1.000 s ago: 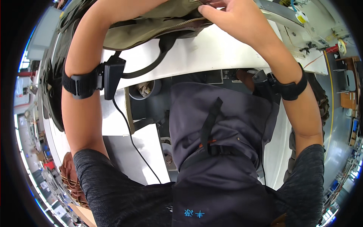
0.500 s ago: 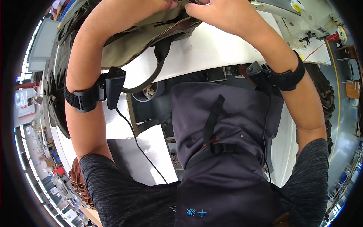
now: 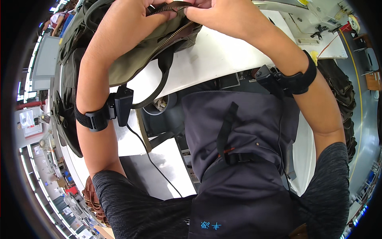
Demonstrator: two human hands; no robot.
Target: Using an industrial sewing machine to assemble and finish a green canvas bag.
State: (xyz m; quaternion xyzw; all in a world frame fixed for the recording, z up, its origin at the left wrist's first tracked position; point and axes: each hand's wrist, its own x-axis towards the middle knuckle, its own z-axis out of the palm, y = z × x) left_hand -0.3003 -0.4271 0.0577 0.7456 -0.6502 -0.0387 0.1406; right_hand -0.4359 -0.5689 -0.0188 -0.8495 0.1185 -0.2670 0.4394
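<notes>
Olive canvas bag, brass zipper along its opening, lies on the white worktable at the top of my view. Since a second ago it has slid closer and the zipper line has come into view; my judgement is that the work centres on the zipper end. Left hand and right hand meet there, pinching the fabric. Fingertips and zipper pull are cut off by the frame edge; I cannot tell exactly what they grip.
</notes>
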